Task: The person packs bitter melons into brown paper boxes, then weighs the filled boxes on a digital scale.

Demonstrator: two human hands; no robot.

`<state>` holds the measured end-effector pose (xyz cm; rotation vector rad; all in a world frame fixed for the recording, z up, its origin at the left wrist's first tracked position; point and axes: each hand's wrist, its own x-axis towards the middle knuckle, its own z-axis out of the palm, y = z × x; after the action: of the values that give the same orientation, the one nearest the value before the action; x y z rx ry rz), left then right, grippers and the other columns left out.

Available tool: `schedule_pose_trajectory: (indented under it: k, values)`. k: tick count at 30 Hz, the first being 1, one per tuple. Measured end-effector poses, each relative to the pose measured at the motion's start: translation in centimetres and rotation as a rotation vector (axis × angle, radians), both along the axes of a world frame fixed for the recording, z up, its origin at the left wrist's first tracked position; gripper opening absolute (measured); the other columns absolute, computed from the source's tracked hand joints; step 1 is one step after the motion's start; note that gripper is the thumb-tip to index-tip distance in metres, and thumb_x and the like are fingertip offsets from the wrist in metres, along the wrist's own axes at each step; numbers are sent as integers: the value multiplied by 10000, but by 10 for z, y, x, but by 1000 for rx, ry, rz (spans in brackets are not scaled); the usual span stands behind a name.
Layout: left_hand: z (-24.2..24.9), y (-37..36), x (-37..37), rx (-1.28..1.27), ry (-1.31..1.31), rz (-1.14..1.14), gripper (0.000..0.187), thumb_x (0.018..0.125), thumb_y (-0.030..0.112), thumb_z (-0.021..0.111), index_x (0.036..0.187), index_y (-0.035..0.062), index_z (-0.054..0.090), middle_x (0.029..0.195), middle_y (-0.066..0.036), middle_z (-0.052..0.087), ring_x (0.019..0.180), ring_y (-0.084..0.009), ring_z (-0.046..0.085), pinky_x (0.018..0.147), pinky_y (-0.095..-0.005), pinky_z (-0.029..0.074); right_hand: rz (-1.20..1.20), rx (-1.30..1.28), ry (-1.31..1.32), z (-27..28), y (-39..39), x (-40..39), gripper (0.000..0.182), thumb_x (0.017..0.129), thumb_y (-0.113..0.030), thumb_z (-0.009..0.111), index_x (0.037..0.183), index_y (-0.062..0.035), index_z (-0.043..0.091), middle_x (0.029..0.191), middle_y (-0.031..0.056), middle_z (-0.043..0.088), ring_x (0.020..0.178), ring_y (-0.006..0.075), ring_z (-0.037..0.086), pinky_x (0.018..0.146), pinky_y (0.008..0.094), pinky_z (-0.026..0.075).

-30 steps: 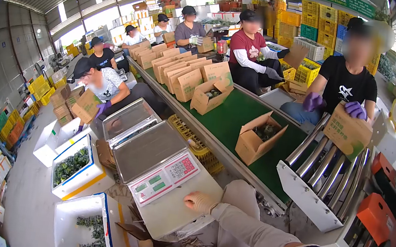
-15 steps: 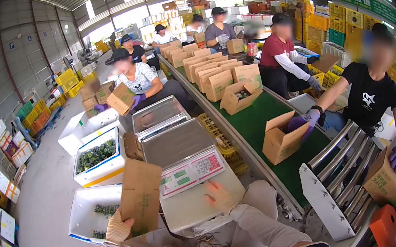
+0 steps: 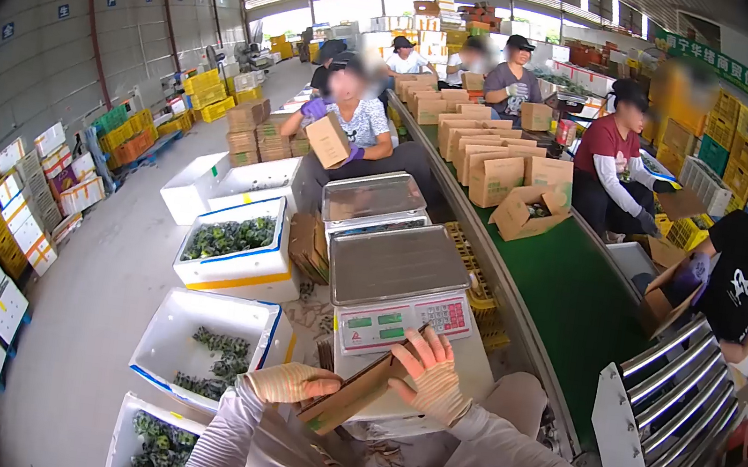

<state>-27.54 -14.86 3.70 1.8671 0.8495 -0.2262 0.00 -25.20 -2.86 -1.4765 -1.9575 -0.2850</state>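
Both gloved hands, left hand and right hand, grasp the flattened carton just before the scale; squeezing opposite edges evenly should pop it open squarely.

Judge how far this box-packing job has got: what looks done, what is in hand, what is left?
Done: folded boxes stand in rows on the green conveyor. In hand: the left hand and right hand both hold a flat cardboard box in front of the scale, not yet opened up. Left: the white foam crates beside it hold dark green produce.
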Motion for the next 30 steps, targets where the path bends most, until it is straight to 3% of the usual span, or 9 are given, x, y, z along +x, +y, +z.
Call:
schedule_pose_trajectory:
  k: [2,5,13,17,18,23,25,27,30]
  values:
    - [-9,-12,4,269,-251,-65,374,962,359,520,1160,62,632,1005,-173,685,912,-350,655,799,-369,512,29,2,28,0,2,-5,654,703,-289,768,1289,-185,497,1402,132,386,1289,425,361,1037,581,308]
    - [4,-13,0,596,-196,38,448,961,428,510,1226,77,592,979,-183,677,886,-295,665,771,-338,509,40,55,49,2,4,-10,659,703,-267,768,1289,-137,498,1408,152,381,1285,438,359,1027,556,318]
    - [9,-10,16,715,60,-97,527,820,228,617,1318,97,503,1002,-238,656,931,-422,627,808,-451,506,-46,269,-12,15,-8,8,530,606,-410,820,1024,-176,595,1071,27,530,1042,293,488,849,446,394]
    - [-1,15,3,843,-245,367,516,827,142,583,1325,61,475,979,-252,659,909,-435,623,787,-453,514,196,140,-60,28,-46,12,352,667,-405,786,793,-145,586,1088,40,552,1005,266,507,835,419,403]
    - [-9,22,3,862,-363,417,534,828,124,570,1347,63,457,915,-242,666,865,-427,635,750,-454,515,258,109,-12,17,-52,7,350,682,-395,779,829,-137,593,1105,47,559,1022,281,518,865,426,409]
    - [-21,13,45,1032,200,572,880,781,192,673,1503,119,174,747,-212,671,734,-396,664,702,-472,522,353,113,175,8,-39,-23,320,771,-344,718,965,-113,609,1126,88,585,1075,333,544,968,438,410]
    - [7,-8,52,708,-84,637,972,753,237,745,1512,112,150,873,-243,675,827,-406,661,740,-466,504,366,-73,120,1,-18,-29,326,830,-311,659,1071,-99,604,1112,117,601,1087,338,550,997,441,402]
    - [-2,-19,47,752,-39,522,1038,747,275,779,1521,105,109,860,-239,678,827,-363,677,722,-433,517,378,-35,116,-11,-3,-27,342,847,-307,659,1124,-114,607,1087,127,619,1082,319,574,1005,445,407]
    - [-8,-36,22,577,-359,263,832,805,258,747,1479,100,288,908,-206,674,803,-318,683,726,-385,542,529,-175,86,3,11,-7,359,861,-306,625,1136,-75,625,1020,153,627,1018,325,592,964,424,428]
